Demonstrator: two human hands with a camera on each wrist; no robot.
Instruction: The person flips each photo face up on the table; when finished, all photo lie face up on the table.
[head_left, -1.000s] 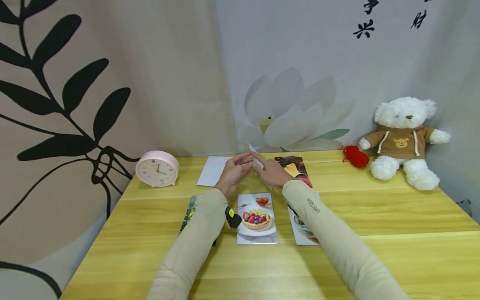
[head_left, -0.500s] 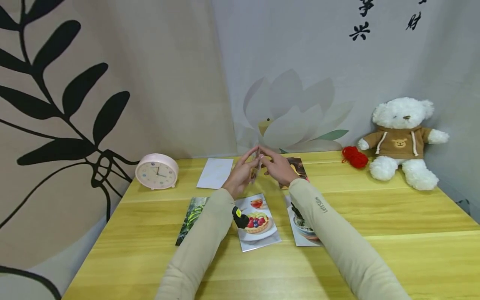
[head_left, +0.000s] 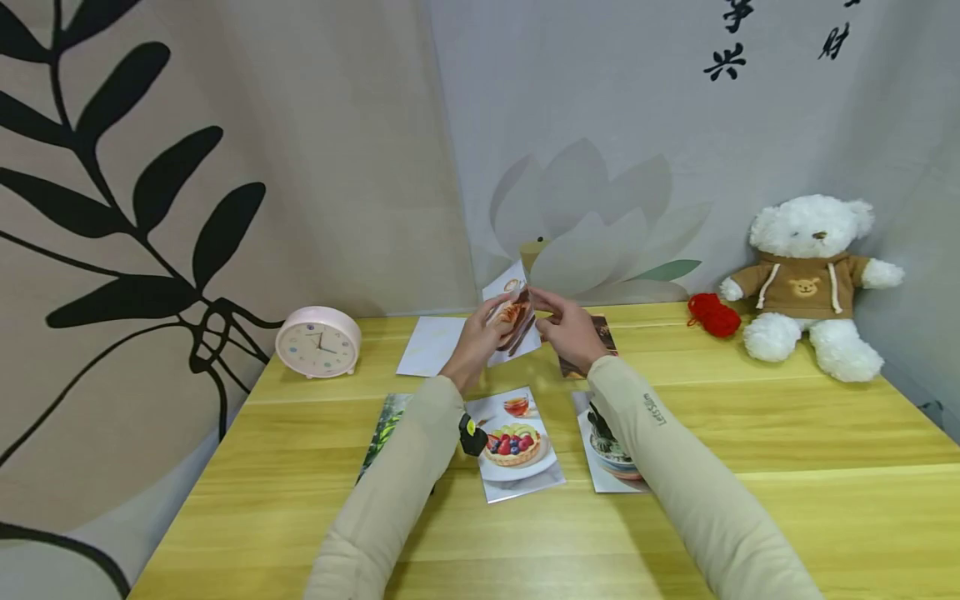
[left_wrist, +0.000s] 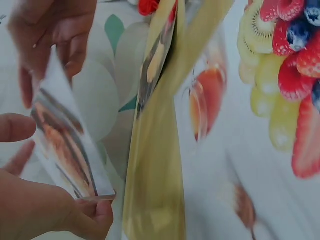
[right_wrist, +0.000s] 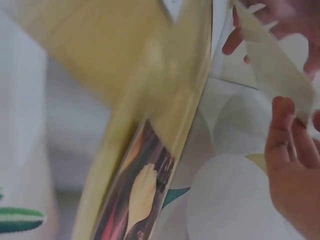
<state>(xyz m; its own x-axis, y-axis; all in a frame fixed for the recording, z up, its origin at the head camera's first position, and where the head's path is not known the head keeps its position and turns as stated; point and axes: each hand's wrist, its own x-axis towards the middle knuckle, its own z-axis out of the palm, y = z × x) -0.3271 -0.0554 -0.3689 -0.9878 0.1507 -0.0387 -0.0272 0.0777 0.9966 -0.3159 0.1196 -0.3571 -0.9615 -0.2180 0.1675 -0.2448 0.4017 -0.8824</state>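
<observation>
Above the back of the table, both hands hold a white-bordered photo card [head_left: 519, 323] with a brown, food-like picture. My left hand [head_left: 474, 337] pinches its near left edge; in the left wrist view, thumb and fingers lie on either side of the card [left_wrist: 65, 140]. My right hand [head_left: 570, 333] pinches the other side at a corner, and the right wrist view shows the card's plain pale back [right_wrist: 280, 70]. The card stands tilted, its picture turned partly left. Below the hands lies a fruit tart card [head_left: 517, 475], slightly askew.
A whitish card [head_left: 430, 346] and a dark photo card [head_left: 604, 333] lie at the back. A green plant card [head_left: 384, 425] and a bowl card [head_left: 606, 462] are partly under the arms. Around stand a pink clock [head_left: 318, 342], red yarn [head_left: 714, 315] and a teddy bear [head_left: 806, 283].
The hands have drawn slightly apart, and the held card has turned from nearly edge-on to show its picture. The tart card has rotated a little on the table.
</observation>
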